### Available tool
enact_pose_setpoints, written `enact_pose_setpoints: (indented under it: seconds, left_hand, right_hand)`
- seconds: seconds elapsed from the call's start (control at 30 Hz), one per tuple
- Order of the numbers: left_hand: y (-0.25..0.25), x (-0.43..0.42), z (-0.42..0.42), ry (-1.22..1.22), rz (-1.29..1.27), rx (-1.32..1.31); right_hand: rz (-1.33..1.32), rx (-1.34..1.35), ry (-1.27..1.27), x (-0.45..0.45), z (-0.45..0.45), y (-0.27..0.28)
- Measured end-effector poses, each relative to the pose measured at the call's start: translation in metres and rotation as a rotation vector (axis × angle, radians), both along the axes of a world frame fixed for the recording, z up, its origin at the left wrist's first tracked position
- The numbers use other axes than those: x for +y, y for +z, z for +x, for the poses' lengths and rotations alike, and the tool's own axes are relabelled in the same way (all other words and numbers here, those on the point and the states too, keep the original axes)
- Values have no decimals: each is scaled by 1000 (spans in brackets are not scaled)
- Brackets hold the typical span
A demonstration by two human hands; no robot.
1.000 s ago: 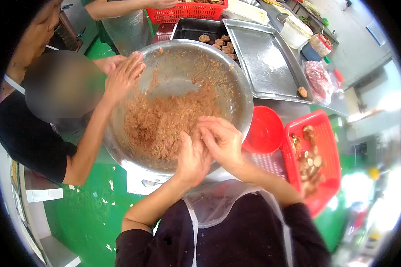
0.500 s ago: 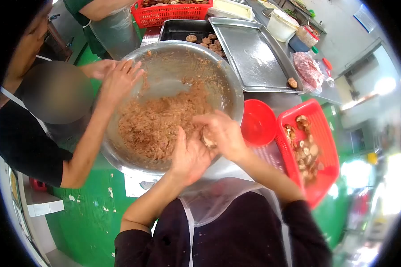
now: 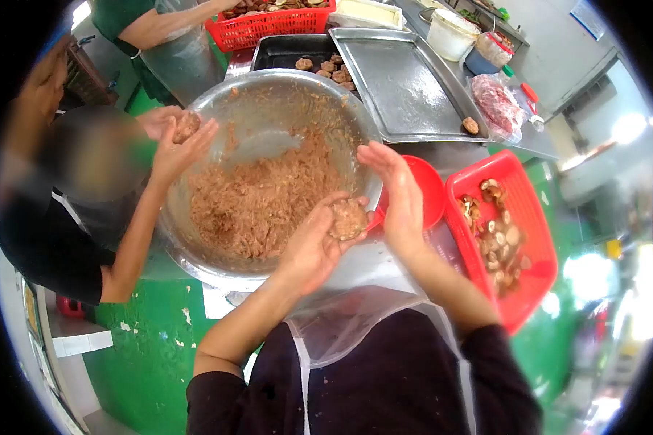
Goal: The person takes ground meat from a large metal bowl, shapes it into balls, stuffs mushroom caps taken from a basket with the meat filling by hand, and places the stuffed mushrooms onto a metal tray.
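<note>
A round meat patty [image 3: 349,220] rests in my left hand [image 3: 308,243], its fingers curled under and beside it at the right side of the big steel bowl [image 3: 326,105]. My right hand [image 3: 400,199] is raised apart from the patty, fingers straight and palm turned toward it, in front of a red plastic bowl [image 3: 429,190]. Brown minced meat mixture [image 3: 261,199] covers the bottom and near side of the steel bowl.
A co-worker at left holds another meat patty [image 3: 186,127]. Right stands a red basket [image 3: 537,272] with mushroom slices [image 3: 502,243]. Behind are a steel tray [image 3: 406,87] with one patty, a black tray [image 3: 279,49] with several, bagged meat [image 3: 497,105] and another person at a red crate [image 3: 268,29].
My right hand has lifted off the left and moved right, uncovering the patty. The co-worker's hands have shifted, and a patty now shows between them. The view has shifted slightly.
</note>
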State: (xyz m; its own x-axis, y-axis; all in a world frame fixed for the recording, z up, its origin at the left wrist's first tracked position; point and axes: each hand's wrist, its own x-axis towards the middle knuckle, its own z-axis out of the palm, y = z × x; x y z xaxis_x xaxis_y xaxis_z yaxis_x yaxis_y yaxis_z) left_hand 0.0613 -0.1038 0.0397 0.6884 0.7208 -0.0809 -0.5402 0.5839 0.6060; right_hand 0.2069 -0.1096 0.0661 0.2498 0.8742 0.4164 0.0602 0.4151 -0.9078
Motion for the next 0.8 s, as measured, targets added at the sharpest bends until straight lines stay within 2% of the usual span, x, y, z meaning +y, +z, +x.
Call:
enact_pose_setpoints:
  seconds: [0.03, 0.1, 0.13, 0.23, 0.27, 0.4, 0.43, 0.5, 0.6, 0.7, 0.73, 0.8]
  left_hand:
    - [-3, -2, 5, 20, 32, 62]
    - [-12, -3, 14, 34, 75, 216]
    - [-13, -4, 18, 37, 96, 294]
    - [-2, -12, 31, 158, -153, 109]
    - [-3, -13, 32, 128, -163, 100]
    - [-2, -5, 42, 27, -176, -35]
    - [-1, -3, 46, 0, -175, -89]
    - [-5, -4, 56, 3, -145, -9]
    - [-12, -4, 73, 16, -136, 66]
    - [-12, -4, 80, 2, -133, 111]
    - [-13, -2, 83, -30, -114, 100]
    - [-11, -1, 89, -56, -113, 113]
  right_hand:
    - [-1, -31, -9, -4, -2, -1]
    - [116, -377, 4, -2, -1, -6]
    - [69, -520, -9, -5, -6, -2]
    - [162, -897, 19, -3, -11, 0]
    - [119, -877, 58, -4, -7, 1]
    - [39, 284, 148, 1, 19, -4]
    - [43, 345, 115, 6, 30, -5]
    - [-37, 392, 159, 5, 38, -7]
    - [-12, 203, 391, -7, 42, -10]
    - [-62, 241, 384, -6, 58, -4]
    - [-93, 331, 351, -5, 64, -4]
    - [-99, 189, 433, -5, 71, -11]
